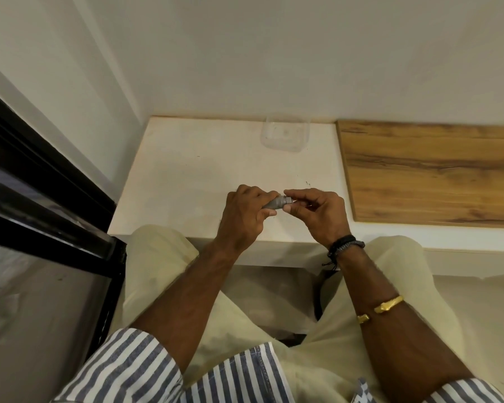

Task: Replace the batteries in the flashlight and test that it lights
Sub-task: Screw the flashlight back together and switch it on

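flashlight [275, 203]: small and grey, held roughly level between both hands, just above the near half of the worktop.
left hand [245, 210]: grip clamped round the flashlight's barrel, thumb underneath.
right hand [317, 210]: grip pinching the flashlight's right end between thumb and forefinger, the other fingers loosely curled.
worktop [186, 170]: white, set against the wall.
clear plastic container [285, 136]: at the worktop's far edge, well apart from the hands.
wooden panel [434, 173]: just right of the worktop.
right arm: black wristbands [345, 245] at the wrist, gold bangle [387, 304] further up the forearm.

Held close together out front, the left hand [243, 212] grips a small grey metal flashlight [275, 203]; the right hand [322, 212] pinches its end.
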A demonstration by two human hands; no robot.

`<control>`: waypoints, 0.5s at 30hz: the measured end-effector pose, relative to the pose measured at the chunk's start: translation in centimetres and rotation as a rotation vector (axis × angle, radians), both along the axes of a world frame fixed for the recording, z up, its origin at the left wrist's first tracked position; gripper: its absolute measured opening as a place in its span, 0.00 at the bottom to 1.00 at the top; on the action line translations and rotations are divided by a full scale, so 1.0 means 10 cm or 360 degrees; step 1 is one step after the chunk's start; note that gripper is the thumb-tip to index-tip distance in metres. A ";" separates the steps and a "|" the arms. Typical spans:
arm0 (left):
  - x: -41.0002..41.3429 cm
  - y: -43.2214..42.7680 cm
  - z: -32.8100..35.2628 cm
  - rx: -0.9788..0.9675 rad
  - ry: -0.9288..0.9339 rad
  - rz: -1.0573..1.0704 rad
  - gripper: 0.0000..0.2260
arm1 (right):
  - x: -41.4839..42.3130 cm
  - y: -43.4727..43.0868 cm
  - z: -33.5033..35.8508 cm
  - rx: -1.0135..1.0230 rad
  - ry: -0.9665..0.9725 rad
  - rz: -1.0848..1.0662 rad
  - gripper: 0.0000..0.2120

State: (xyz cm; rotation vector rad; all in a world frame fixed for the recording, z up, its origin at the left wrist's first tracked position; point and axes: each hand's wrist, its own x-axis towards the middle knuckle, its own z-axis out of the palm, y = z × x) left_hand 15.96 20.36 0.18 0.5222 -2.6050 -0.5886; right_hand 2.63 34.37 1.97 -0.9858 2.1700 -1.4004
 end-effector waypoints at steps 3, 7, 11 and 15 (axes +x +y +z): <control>0.01 0.00 0.01 -0.0015 -0.0014 -0.0012 0.14 | -0.01 -0.01 -0.02 0.0049 0.0025 0.0011 0.14; 0.02 0.01 0.02 -0.0070 -0.0005 -0.0012 0.15 | 0.01 -0.03 -0.03 0.0063 0.0055 0.0021 0.12; 0.01 0.01 0.03 -0.0120 0.0068 -0.0023 0.15 | 0.03 -0.06 -0.01 0.0060 0.0082 -0.0019 0.13; 0.01 0.00 0.00 -0.0125 0.0105 -0.0019 0.16 | 0.06 -0.07 -0.02 0.0088 0.0124 -0.0028 0.15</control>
